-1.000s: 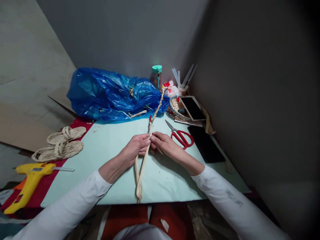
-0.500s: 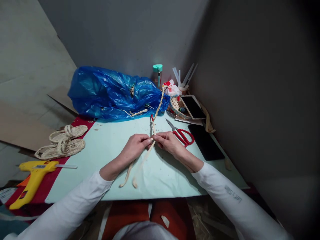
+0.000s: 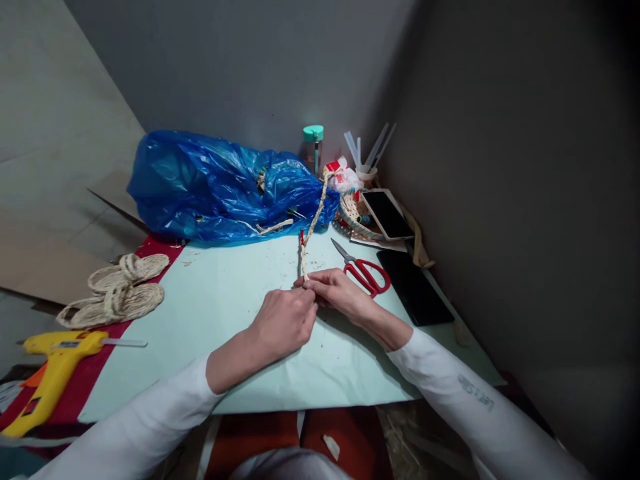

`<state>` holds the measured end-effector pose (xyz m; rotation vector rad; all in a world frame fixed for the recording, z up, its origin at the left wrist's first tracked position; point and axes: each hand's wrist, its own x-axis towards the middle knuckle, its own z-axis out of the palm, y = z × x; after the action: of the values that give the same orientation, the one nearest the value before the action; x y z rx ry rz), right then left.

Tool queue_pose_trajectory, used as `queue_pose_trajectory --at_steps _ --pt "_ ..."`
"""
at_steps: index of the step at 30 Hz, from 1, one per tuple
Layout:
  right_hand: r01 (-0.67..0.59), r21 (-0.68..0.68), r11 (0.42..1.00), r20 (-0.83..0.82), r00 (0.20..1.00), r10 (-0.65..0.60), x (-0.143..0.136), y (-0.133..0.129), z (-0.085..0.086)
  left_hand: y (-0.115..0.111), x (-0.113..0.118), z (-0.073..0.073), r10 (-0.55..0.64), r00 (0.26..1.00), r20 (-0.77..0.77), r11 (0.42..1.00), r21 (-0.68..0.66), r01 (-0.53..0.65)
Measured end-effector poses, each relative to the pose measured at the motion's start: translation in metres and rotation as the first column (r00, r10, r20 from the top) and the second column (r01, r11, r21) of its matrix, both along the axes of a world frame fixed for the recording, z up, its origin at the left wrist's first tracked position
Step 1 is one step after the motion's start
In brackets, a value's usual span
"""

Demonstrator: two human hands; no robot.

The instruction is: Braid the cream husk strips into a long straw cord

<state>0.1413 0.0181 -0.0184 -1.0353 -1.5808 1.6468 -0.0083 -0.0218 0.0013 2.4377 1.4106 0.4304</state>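
A braided straw cord (image 3: 316,217) runs from beside the blue bag down to my hands, and a small red tie (image 3: 302,237) sits by its bend. My right hand (image 3: 339,292) is closed, its thumb and fingers pinching the cord's near end. Just below and left of that end, my left hand (image 3: 287,323) is curled with its back toward me, against the right fingertips. What its fingers grip is hidden, and so are the cord's loose strands. Red-handled scissors (image 3: 367,275) lie partly open to the right of my right hand.
A blue plastic bag (image 3: 215,193) fills the back left. Straw sandals (image 3: 127,290) and a yellow glue gun (image 3: 60,367) lie left. On the right are a dark phone-like slab (image 3: 415,287), a white-framed device (image 3: 387,213) and a woven basket (image 3: 350,210). Behind stands a green-lidded jar (image 3: 313,147).
My left hand has turned over and moved down and right, below the right fingertips. The loose strands that trailed under it are out of sight. My right hand keeps its pinch.
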Motion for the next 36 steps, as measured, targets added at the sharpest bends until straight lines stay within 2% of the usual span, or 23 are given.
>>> queue_pose_trajectory --at_steps 1,3,5,7,9,10,12,15,17,20,23,26,28,30,33,36 --pt "-0.009 0.032 0.999 0.020 1.000 0.009 0.001 0.000 0.001 0.002 -0.002 0.002 0.014 0.999 0.053 0.999 -0.038 -0.012" --pt "-0.035 0.097 0.995 0.072 0.997 0.028 0.004 0.001 0.004 0.009 -0.008 0.007 0.130 0.967 0.218 0.988 -0.108 -0.108" --pt "-0.077 0.157 0.985 0.124 0.991 0.058 0.006 0.000 0.009 0.018 -0.014 0.009 0.257 0.880 0.398 0.961 -0.202 -0.189" --pt "-0.119 0.199 0.973 0.135 0.986 0.093 0.007 -0.002 0.012 0.026 -0.018 0.006 0.303 0.777 0.552 0.924 -0.368 -0.099" --pt "-0.133 0.218 0.967 0.093 0.989 0.115 0.006 -0.004 0.013 0.032 -0.018 -0.001 0.323 0.669 0.669 0.848 -0.519 0.109" --pt "-0.141 0.214 0.967 0.065 0.989 0.130 0.006 -0.005 0.013 0.034 -0.017 -0.004 0.345 0.617 0.707 0.807 -0.560 0.189" --pt "-0.152 0.201 0.968 0.020 0.988 0.152 0.004 -0.005 0.012 0.035 -0.014 -0.008 0.398 0.544 0.739 0.753 -0.602 0.267" --pt "-0.127 0.216 0.968 0.056 0.992 0.118 0.003 -0.004 0.009 0.035 -0.010 -0.008 0.469 0.541 0.698 0.651 -0.687 0.322" --pt "-0.106 0.256 0.961 0.157 0.985 0.067 0.004 -0.005 0.010 0.035 -0.009 -0.005 0.497 0.560 0.663 0.596 -0.730 0.334" --pt "-0.129 0.347 0.929 0.398 0.917 -0.022 0.006 -0.009 0.016 0.035 -0.008 -0.001 0.525 0.565 0.636 0.605 -0.746 0.279" --pt "-0.205 0.436 0.876 0.609 0.784 -0.120 0.007 -0.015 0.024 0.034 -0.009 0.000 0.548 0.573 0.609 0.653 -0.740 0.162" --pt "-0.268 0.467 0.843 0.738 0.644 -0.204 0.008 -0.019 0.032 0.033 -0.012 -0.002 0.546 0.588 0.597 0.696 -0.714 0.079" --pt "-0.262 0.484 0.835 0.765 0.591 -0.258 0.008 -0.021 0.036 0.033 -0.013 -0.004 0.542 0.589 0.599 0.702 -0.708 0.075" --pt "-0.232 0.501 0.834 0.753 0.592 -0.288 0.007 -0.024 0.038 0.032 -0.013 -0.005 0.540 0.579 0.611 0.704 -0.705 0.086" --pt "-0.202 0.519 0.831 0.704 0.653 -0.280 0.005 -0.030 0.038 0.032 -0.012 -0.005 0.568 0.538 0.623 0.700 -0.710 0.084" --pt "-0.234 0.562 0.793 0.665 0.699 -0.264 0.000 -0.036 0.033 0.030 -0.013 -0.005 0.591 0.494 0.638 0.683 -0.721 0.114"
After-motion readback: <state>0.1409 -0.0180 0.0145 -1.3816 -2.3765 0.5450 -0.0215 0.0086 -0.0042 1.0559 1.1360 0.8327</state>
